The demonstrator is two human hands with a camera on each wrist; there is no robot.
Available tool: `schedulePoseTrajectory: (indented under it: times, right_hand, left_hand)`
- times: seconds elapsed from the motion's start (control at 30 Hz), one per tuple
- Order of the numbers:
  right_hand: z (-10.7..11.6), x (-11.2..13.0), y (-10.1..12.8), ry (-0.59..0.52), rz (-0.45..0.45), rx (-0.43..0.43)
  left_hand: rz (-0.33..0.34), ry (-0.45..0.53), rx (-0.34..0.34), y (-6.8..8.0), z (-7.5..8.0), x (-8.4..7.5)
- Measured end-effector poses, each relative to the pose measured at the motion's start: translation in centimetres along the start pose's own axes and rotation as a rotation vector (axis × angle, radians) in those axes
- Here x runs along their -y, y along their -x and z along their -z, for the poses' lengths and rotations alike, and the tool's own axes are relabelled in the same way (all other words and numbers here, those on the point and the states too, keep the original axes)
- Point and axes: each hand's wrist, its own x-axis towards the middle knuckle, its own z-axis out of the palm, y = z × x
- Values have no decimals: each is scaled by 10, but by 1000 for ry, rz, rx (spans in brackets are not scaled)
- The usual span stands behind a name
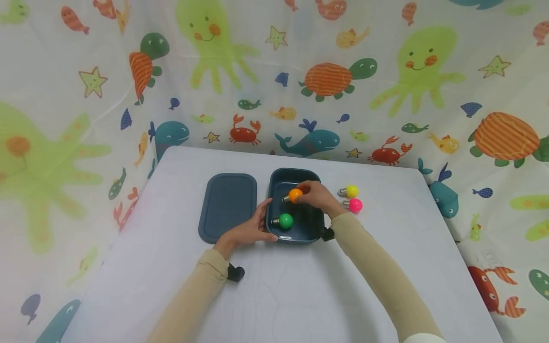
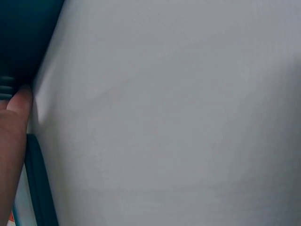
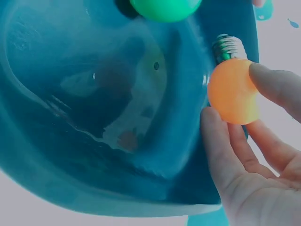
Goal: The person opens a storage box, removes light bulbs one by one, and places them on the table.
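Both hands are engaged at the dark container. Right hand: thumb and fingers closed about the round globe of the orange bulb, which sits at its fingertips, over the container's interior; contact with the floor cannot be determined. Left hand: fingers extended and spread, touching the near-left wall, nothing enclosed. Green bulb lies inside, just right of the left thumb. Assessment: the orange bulb is probably light and rigid, its smooth globe liable to slip, possibly fragile if glass. Recommended hold: light opposed pinch across the globe's widest part, leaving the metal screw base free.
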Motion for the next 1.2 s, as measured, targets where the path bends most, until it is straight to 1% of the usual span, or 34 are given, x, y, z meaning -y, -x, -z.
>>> schedulePoseTrajectory:
  times: [0.2, 0.37, 0.63, 0.8, 1.0, 1.13, 1.2]
  right_hand:
    - [7, -3, 5, -91, 5, -40]
    - [11, -7, 6, -179, 12, -77]
    - [18, -12, 14, -354, 0, -118]
    - [19, -20, 19, -454, 18, -147]
    - [21, -33, 23, -513, 32, -205]
    - [24, -41, 28, -553, 13, -240]
    - [26, -45, 31, -553, 0, -263]
  left_hand:
    - [4, -8, -4, -1, 1, 1]
    - [-6, -7, 3, -1, 3, 0]
    - [-10, 3, 9, -1, 5, -1]
    - [-6, -6, 5, -1, 5, -1]
    - [-12, -16, 6, -2, 5, -1]
    - [-23, -18, 14, -3, 6, 0]
    - [-27, -16, 17, -4, 7, 1]
